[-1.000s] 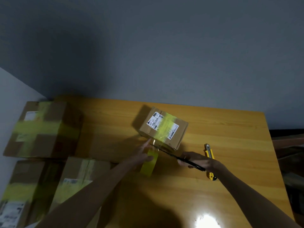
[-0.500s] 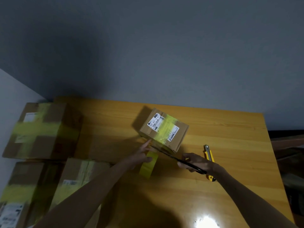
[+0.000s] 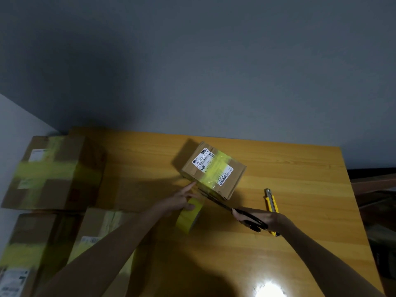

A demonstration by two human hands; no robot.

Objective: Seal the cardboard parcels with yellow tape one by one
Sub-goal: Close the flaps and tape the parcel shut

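Small cardboard parcel [image 3: 214, 168], near the middle of the wooden table [image 3: 300, 189], set askew, with a band of yellow tape over its printed label and down its near face. The left hand [image 3: 177, 202] grips the yellow tape roll [image 3: 188, 215] just in front of the parcel, index finger stretched out to the parcel's near lower corner. The right hand [image 3: 263, 219] is curled through the black handles of the scissors [image 3: 246, 213], blades pointing between roll and parcel. A yellow utility knife [image 3: 271, 202] lies beside this hand. Three larger taped boxes [image 3: 53, 172] sit at the table's left.
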